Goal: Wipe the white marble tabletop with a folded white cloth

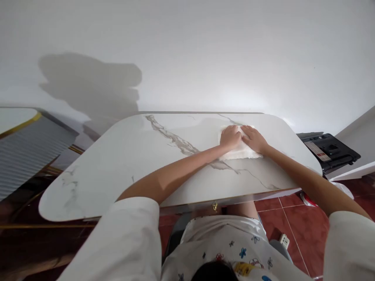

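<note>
A white cloth [241,152], rectangular with slightly uneven edges, lies flat on a white marble-patterned tabletop [117,156]. My left hand [230,137] rests on its upper left part, palm down, with the fingers laid over the fabric. Beside it, my right hand [254,139] lies palm down on the upper right part, its fingers pointing up and left. Both hands press on the cloth from above, and their thumbs nearly touch. What is under the palms is hidden.
Behind the table rises a white wall [205,58]. A black case [334,150] stands beyond the right end. To the left is another table [17,119] with a gold edge and a grey ribbed side. A white power socket [284,240] lies near the red tiled floor [304,226].
</note>
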Motion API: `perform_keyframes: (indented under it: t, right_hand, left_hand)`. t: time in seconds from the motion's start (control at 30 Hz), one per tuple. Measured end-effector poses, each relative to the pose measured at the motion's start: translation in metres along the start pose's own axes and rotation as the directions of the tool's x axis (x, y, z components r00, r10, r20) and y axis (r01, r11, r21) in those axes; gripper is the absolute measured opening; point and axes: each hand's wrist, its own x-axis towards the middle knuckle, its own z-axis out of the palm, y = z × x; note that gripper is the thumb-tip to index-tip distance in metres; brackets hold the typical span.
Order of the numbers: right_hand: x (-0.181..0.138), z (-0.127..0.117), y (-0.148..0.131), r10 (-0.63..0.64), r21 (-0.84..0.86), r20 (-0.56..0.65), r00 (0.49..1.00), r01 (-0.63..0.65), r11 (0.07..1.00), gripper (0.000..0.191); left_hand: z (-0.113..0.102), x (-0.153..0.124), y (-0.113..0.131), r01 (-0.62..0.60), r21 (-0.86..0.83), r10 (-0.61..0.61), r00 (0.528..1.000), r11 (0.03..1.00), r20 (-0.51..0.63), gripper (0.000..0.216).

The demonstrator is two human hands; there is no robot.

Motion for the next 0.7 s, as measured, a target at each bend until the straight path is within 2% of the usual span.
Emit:
perform_keyframes:
  t: [0.07,0.17,0.33,0.5,0.7]
  right_hand:
    - [0.031,0.005,0.007,0.007,-0.003,-0.015,1.0,-0.007,1.0,0.056]
    - [0.073,0.011,0.019,0.01,0.01,-0.041,0.999,-0.01,1.0,0.054]
    - [0.122,0.022,0.039,0.027,0.071,-0.097,0.995,-0.02,0.997,0.05]
    - [0.145,0.025,0.049,0.067,0.108,-0.093,0.993,-0.056,0.993,0.044]
    - [0.148,0.02,0.046,0.088,0.113,-0.075,0.993,-0.08,0.99,0.041]
  left_hand:
    - [0.002,0.025,-0.015,-0.051,0.051,0.054,0.997,0.997,-0.054,0.026]
    - [0.006,0.062,-0.035,-0.048,0.091,0.057,0.994,0.995,-0.095,0.032]
    - [0.011,0.112,-0.055,-0.055,0.152,0.076,0.988,0.987,-0.138,0.032]
    - [0.011,0.14,-0.063,-0.021,0.165,0.039,0.994,0.986,-0.106,0.03]
    - [0.012,0.148,-0.065,0.009,0.184,0.01,0.995,0.983,-0.1,0.032]
